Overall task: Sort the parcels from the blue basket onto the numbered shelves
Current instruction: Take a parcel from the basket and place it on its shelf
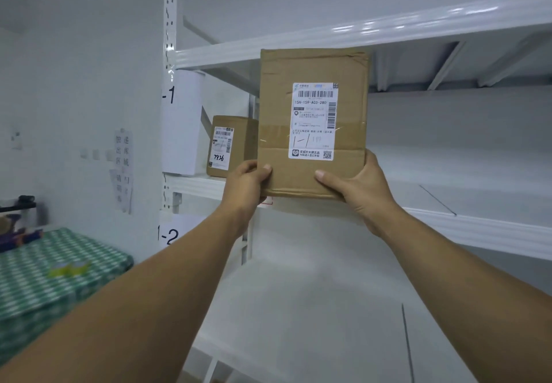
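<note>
I hold the parcel (312,122) upright at frame centre, before the shelf (466,203) marked 1-1, left hand (243,187) and right hand (358,187) pinching its bottom corners. With so low a grip, it could tip forward or knock the shelved parcel (228,146).

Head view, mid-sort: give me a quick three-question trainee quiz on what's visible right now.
1. True or false: the held parcel is gripped by one hand only.
2. Which shelf sign sits level with the parcel already on the shelf? A) 1-1 B) 1-2 C) 2-1
3. Fill in: the number handwritten on the shelved parcel's label is ____.

Key
1. False: the left hand and the right hand each have a grip on a bottom corner.
2. A: the 1-1 sign is beside it; the 1-2 sign marks the level below.
3. 7936.
</note>
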